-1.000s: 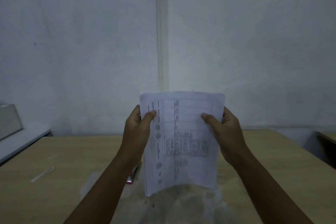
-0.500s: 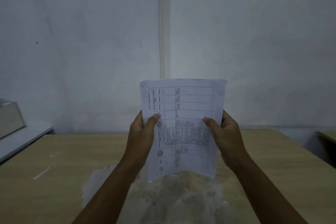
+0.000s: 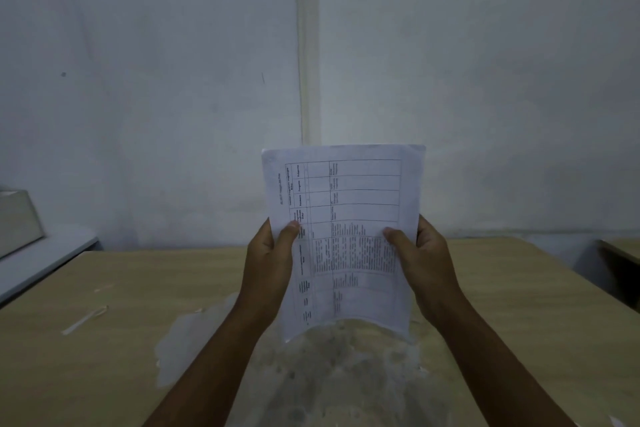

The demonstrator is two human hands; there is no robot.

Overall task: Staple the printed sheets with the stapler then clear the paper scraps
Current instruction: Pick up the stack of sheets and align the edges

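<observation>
I hold the printed sheets [image 3: 346,218] upright in front of me, above the wooden table [image 3: 121,288]. They are white with a printed table turned sideways, and their lower edge bows toward me. My left hand [image 3: 268,263] grips their left edge with the thumb on the front. My right hand [image 3: 420,260] grips the right edge the same way. A thin white paper scrap [image 3: 85,319] lies on the table at the left. The stapler is hidden from view.
A worn, pale patch [image 3: 311,364] marks the table below the sheets. A white wall [image 3: 156,80] stands close behind the table. A grey box [image 3: 17,218] sits on a white shelf [image 3: 45,260] at the far left. Another table edge [image 3: 620,250] shows at the right.
Both hands have raised the sheets higher and the top has straightened up. The red stapler seen beside my left forearm a second ago is now out of sight.
</observation>
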